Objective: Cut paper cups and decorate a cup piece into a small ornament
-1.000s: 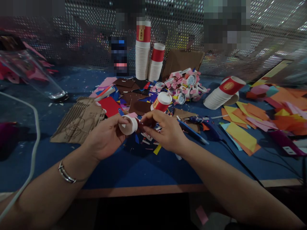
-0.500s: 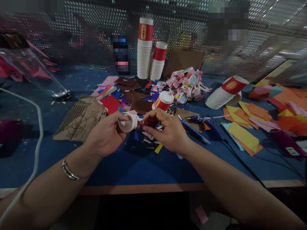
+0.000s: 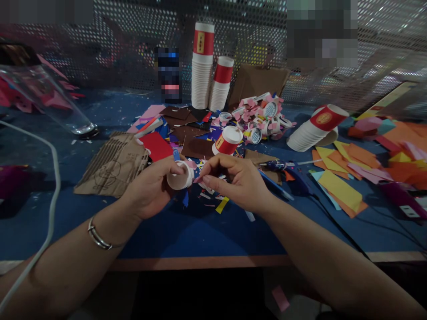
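My left hand [image 3: 151, 189] is wrapped round a small white paper cup piece [image 3: 179, 176], its round opening facing me. Just to the right, my right hand [image 3: 233, 181] has thumb and index finger pinched around a tiny pinkish piece [image 3: 196, 179] beside the cup piece. The thing in the pinch is too small to name surely. Behind the hands a red and white paper cup [image 3: 227, 140] leans among paper scraps. A heap of cut cup pieces with pink paper [image 3: 263, 116] lies farther back.
Two tall cup stacks [image 3: 201, 75] stand at the back. Corrugated cardboard [image 3: 111, 166] lies left, near a glass bottle [image 3: 56, 95]. On the right are a blue glue gun [image 3: 296, 177] with its cable, a tilted cup stack [image 3: 316, 126] and coloured paper sheets [image 3: 342, 191].
My right fingertips have drawn slightly away from the cup piece, and the right hand sits a little farther right. The cup piece has shifted slightly right and down in my left hand.
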`<state>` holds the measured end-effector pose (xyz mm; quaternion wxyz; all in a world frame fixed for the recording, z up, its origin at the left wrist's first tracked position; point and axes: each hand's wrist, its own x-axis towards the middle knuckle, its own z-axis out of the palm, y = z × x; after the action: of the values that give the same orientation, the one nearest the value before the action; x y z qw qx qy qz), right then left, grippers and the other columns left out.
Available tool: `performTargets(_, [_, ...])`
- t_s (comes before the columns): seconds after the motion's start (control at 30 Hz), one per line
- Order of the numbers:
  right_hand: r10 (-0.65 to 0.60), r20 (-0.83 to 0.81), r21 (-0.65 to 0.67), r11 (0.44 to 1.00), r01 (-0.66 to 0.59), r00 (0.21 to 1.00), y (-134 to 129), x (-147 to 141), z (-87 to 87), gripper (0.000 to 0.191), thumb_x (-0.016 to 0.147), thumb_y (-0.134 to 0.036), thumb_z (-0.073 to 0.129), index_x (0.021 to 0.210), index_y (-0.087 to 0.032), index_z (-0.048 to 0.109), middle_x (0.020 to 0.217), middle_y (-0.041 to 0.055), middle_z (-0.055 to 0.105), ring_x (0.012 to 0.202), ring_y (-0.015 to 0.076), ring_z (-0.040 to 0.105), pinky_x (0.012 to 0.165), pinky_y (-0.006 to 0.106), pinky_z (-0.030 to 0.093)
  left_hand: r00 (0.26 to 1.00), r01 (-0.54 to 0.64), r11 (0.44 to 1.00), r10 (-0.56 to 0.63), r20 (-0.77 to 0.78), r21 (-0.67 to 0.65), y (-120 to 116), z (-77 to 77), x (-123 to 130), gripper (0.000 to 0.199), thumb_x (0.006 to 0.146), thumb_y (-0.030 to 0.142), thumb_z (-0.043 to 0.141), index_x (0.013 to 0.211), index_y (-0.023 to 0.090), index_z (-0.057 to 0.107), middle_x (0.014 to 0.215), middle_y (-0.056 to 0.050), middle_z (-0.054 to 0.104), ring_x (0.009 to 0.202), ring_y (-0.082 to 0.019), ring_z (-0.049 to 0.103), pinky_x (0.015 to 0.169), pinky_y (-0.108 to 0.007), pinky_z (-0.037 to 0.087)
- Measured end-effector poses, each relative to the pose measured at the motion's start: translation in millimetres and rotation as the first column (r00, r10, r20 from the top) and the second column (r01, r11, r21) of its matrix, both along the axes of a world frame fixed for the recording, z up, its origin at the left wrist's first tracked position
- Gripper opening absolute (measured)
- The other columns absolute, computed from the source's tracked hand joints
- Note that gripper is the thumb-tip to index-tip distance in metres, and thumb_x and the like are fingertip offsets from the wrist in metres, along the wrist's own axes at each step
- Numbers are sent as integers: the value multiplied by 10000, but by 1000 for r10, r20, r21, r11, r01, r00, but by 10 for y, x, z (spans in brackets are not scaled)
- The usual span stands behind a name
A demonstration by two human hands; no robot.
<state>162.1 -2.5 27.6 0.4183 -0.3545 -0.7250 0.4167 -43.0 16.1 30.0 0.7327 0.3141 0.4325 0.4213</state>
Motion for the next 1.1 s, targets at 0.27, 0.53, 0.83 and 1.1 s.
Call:
performTargets(0.27, [16, -4, -66, 998, -16, 1000, -4, -30, 8, 134, 909, -281, 744, 887, -174, 666, 758, -28, 643, 641, 86, 540, 606, 247, 435, 997, 45, 997, -41, -60, 63, -27, -28, 23, 186, 550, 191, 749, 735, 183, 736, 698, -12, 615, 683, -148, 515, 580, -221, 447])
performTargets(0.53, [43, -9, -29, 999, -43, 999, 4, -28, -9, 100, 902, -235, 721, 872, -170, 652, 768, -22, 648, 657, 88, 555, 604, 239, 429, 994, 96, 988, -90, -57, 125, -47, -53, 39, 112, 557, 217, 759, 644, 175, 704, 694, -14, 639, 663, -133, 527, 585, -224, 433])
performTargets(0.83, [29, 40, -34, 999, -28, 999, 2, -15, 1, 98, 913, -255, 695, 903, -184, 628, 771, -33, 621, 640, 85, 530, 601, 248, 419, 994, 104, 985, -106, 9, 140, -49, -37, 52, 150, 591, 147, 777, 736, 167, 750, 662, 6, 676, 612, -118, 570, 562, -218, 426])
performTargets(1.1, [51, 43, 25, 998, -52, 998, 25, 0, -19, 116, 931, -270, 702, 912, -182, 628, 817, -18, 632, 681, 95, 561, 630, 257, 445, 994, 108, 983, -112, 16, 150, -53, -46, 48, 148, 592, 153, 807, 732, 164, 762, 655, 2, 679, 612, -117, 563, 568, -214, 422])
